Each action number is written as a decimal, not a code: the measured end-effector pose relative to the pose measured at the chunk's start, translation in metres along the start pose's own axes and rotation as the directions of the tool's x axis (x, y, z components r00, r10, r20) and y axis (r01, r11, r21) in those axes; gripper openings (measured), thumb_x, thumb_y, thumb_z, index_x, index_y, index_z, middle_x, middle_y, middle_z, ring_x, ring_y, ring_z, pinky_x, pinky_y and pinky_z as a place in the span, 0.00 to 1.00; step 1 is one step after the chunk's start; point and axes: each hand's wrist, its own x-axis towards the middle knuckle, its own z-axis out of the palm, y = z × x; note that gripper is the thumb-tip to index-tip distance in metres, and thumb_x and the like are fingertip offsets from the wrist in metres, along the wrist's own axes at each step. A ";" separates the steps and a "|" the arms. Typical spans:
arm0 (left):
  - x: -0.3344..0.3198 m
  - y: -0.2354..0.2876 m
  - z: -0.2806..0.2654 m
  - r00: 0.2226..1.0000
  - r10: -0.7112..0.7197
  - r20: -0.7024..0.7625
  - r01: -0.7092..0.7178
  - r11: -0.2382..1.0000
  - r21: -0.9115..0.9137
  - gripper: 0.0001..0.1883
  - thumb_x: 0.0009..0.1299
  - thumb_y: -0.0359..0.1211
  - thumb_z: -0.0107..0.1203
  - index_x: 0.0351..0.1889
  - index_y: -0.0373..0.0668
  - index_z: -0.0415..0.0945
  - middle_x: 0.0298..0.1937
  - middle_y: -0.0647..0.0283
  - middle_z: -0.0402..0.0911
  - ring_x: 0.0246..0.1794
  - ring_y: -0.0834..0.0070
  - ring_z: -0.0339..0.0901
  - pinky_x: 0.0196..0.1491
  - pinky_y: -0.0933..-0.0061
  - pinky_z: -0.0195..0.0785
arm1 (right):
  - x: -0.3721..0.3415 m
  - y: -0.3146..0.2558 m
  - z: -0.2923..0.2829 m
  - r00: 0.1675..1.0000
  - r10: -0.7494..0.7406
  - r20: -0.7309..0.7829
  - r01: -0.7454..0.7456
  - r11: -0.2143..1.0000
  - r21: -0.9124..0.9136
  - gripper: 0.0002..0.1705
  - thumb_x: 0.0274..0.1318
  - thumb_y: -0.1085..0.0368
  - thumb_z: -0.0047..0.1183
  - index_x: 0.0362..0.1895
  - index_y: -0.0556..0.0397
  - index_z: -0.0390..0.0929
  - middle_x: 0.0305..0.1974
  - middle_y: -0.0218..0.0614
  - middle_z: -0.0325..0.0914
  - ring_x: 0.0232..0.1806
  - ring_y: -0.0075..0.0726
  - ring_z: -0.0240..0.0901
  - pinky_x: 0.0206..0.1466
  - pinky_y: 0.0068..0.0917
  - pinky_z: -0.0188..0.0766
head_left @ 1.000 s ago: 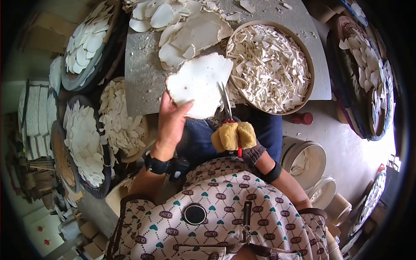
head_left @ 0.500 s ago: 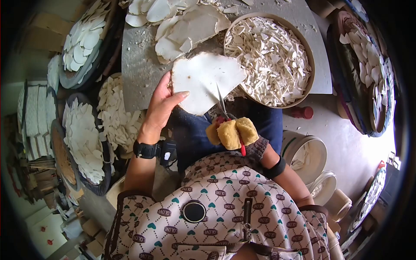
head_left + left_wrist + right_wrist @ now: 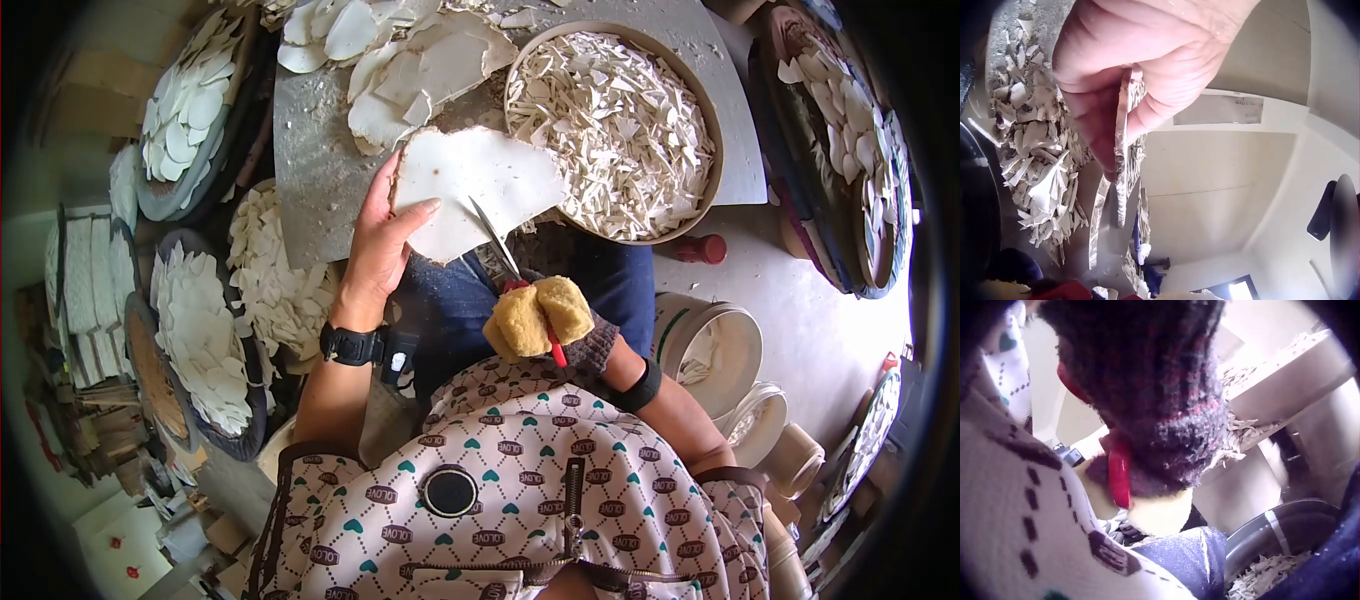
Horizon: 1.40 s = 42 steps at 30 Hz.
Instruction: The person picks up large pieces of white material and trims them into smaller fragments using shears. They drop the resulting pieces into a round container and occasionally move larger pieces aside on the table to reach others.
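Observation:
My left hand (image 3: 376,250) grips a flat, thin white slab (image 3: 470,180) by its left edge, thumb on the upper face. The slab has a rough brownish rim and a small dark spot. In the left wrist view the slab appears edge-on (image 3: 1121,150) between thumb and fingers. My right hand wears a dark knitted glove (image 3: 1147,394) with yellow foam pads (image 3: 540,315) over the fingers. It holds scissors (image 3: 497,240) with red handles (image 3: 1119,478). Their pointed blades overlap the slab's lower right part in the head view. The pads hide most of the right fingers.
A round tray (image 3: 715,150) heaped with white slivers stands on the metal table (image 3: 300,160), beside stacked slabs (image 3: 430,70). Baskets of white pieces (image 3: 200,330) stand at left. White buckets (image 3: 735,365) and a red-capped object (image 3: 703,249) are at right.
The slab has turned, its far edge swinging to the right over the tray's rim. The scissors have tilted, so their tips now point further left. Both hands keep their holds.

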 end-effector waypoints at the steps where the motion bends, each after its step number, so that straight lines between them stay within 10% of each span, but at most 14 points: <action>1: 0.001 0.000 0.001 1.000 0.003 0.006 -0.003 1.000 0.008 0.35 0.58 0.19 0.52 0.64 0.36 0.50 0.60 0.57 0.62 0.58 0.73 0.63 0.59 0.73 0.58 | 0.002 0.002 0.002 0.999 -0.008 0.041 0.010 0.999 -0.037 0.16 0.56 0.68 0.48 0.48 0.61 0.69 0.47 0.42 0.71 0.49 0.36 0.70 0.57 0.30 0.65; 14: 0.003 0.004 0.009 0.997 -0.054 0.060 0.055 0.998 -0.019 0.34 0.58 0.19 0.50 0.64 0.37 0.51 0.61 0.58 0.62 0.59 0.72 0.62 0.60 0.72 0.56 | -0.009 0.008 -0.036 0.983 0.043 -0.180 -0.033 0.998 0.058 0.19 0.60 0.68 0.41 0.55 0.59 0.62 0.54 0.42 0.66 0.55 0.35 0.65 0.61 0.31 0.60; 18: 0.007 0.001 0.008 0.997 -0.023 0.073 0.021 1.000 0.021 0.34 0.58 0.19 0.50 0.64 0.37 0.51 0.61 0.58 0.62 0.59 0.72 0.62 0.60 0.72 0.57 | -0.001 0.001 0.005 0.985 -0.098 0.140 0.168 0.704 -0.690 0.20 0.59 0.67 0.43 0.55 0.59 0.63 0.54 0.41 0.66 0.55 0.34 0.65 0.63 0.31 0.59; 20: 0.011 -0.003 0.005 0.997 0.012 0.077 -0.014 0.999 0.028 0.35 0.58 0.19 0.51 0.64 0.37 0.51 0.61 0.58 0.62 0.59 0.72 0.62 0.60 0.72 0.57 | 0.001 -0.001 0.015 0.997 -0.074 0.018 0.060 0.615 -0.786 0.20 0.59 0.67 0.44 0.55 0.59 0.63 0.54 0.40 0.66 0.55 0.34 0.65 0.62 0.31 0.59; 23: 0.012 -0.001 0.006 0.996 0.000 0.086 -0.001 1.000 0.021 0.35 0.58 0.19 0.51 0.65 0.36 0.49 0.61 0.57 0.62 0.59 0.72 0.62 0.60 0.72 0.57 | 0.003 0.004 -0.005 0.984 -0.072 0.162 0.119 0.946 -0.302 0.20 0.58 0.67 0.45 0.55 0.60 0.62 0.53 0.43 0.67 0.54 0.37 0.66 0.61 0.32 0.62; 30: 0.009 -0.001 0.011 0.989 -0.096 0.117 0.098 0.995 -0.014 0.37 0.58 0.20 0.52 0.65 0.36 0.47 0.62 0.57 0.61 0.59 0.72 0.62 0.60 0.72 0.57 | 0.007 0.005 0.021 0.993 -0.086 -0.081 0.088 0.996 0.017 0.13 0.56 0.71 0.48 0.46 0.61 0.69 0.45 0.40 0.72 0.48 0.35 0.71 0.54 0.31 0.69; 42: 0.017 0.010 0.000 0.965 -0.213 0.153 0.214 0.977 0.012 0.24 0.59 0.24 0.54 0.55 0.37 0.65 0.48 0.62 0.75 0.47 0.75 0.72 0.54 0.74 0.63 | 0.008 -0.003 0.021 0.989 -0.138 -0.057 0.113 0.944 -0.311 0.15 0.55 0.67 0.50 0.45 0.61 0.69 0.42 0.40 0.73 0.45 0.33 0.71 0.51 0.28 0.69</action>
